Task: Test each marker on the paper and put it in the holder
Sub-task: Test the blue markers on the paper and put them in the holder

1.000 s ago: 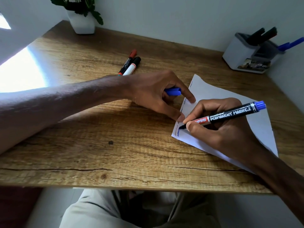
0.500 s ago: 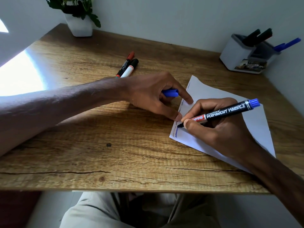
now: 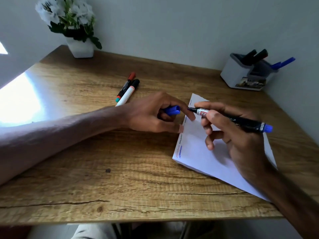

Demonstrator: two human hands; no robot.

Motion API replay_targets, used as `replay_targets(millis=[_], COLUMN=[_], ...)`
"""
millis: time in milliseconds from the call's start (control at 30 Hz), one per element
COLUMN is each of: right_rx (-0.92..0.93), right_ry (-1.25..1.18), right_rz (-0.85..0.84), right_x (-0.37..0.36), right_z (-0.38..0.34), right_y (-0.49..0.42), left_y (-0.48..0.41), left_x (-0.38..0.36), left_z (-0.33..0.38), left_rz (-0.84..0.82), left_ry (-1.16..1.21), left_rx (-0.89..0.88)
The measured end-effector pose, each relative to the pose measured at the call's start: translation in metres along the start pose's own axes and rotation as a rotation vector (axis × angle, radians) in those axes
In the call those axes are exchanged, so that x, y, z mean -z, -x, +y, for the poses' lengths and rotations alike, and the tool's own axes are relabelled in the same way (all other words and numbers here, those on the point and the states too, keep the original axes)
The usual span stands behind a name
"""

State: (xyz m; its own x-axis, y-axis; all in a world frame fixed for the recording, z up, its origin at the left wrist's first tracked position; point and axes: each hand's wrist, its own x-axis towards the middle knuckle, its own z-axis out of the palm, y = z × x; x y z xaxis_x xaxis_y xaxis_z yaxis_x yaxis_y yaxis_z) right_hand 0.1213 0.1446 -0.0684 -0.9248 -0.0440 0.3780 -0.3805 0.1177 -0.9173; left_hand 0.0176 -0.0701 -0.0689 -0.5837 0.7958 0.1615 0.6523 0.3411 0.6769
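My right hand (image 3: pixel 231 135) grips a black permanent marker (image 3: pixel 241 120) with a blue end, lifted off the white paper (image 3: pixel 198 152), its bare tip pointing left. My left hand (image 3: pixel 151 112) holds the blue cap (image 3: pixel 172 110), its open end facing the tip a short gap away, while two fingertips press the paper's left edge. Squiggles in red, black and blue run down that edge. The white and grey holder (image 3: pixel 241 78) stands at the back right with two black markers and blue ones in it.
Two capped markers, a black one with a red cap (image 3: pixel 126 86) and a white one with a black cap (image 3: pixel 128 93), lie side by side behind my left forearm. A white pot with flowers (image 3: pixel 80 47) stands at the back left. Walls close the desk's back and right.
My right hand lifted the marker off the paper's lower left edge and swung its tip up toward the cap in my left hand. The camera view tilted up.
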Motion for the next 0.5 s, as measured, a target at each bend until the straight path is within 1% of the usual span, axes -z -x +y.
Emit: replay_targets(millis=[67, 167, 367, 500], right_rx=[-0.015, -0.008, -0.033, -0.032], right_ry=[-0.027, 0.012, -0.007, -0.006], right_rz=[-0.039, -0.075, -0.053, -0.039], right_x=[0.0012, -0.0013, -0.0028, -0.0024], right_z=[-0.0007, -0.0012, 0.0017, 0.0034], right_y=[0.0012, -0.001, -0.0028, -0.0031], left_y=[0.0004, 0.0008, 0.0026, 0.0023], left_x=[-0.0006, 0.0007, -0.0011, -0.0037], left_z=[0.0018, 0.0013, 0.001, -0.0002], left_rz=[0.015, 0.008, 0.016, 0.018], left_ry=[-0.012, -0.054, -0.129, -0.231], left_rx=[-0.03, -0.052, -0.061, -0.092])
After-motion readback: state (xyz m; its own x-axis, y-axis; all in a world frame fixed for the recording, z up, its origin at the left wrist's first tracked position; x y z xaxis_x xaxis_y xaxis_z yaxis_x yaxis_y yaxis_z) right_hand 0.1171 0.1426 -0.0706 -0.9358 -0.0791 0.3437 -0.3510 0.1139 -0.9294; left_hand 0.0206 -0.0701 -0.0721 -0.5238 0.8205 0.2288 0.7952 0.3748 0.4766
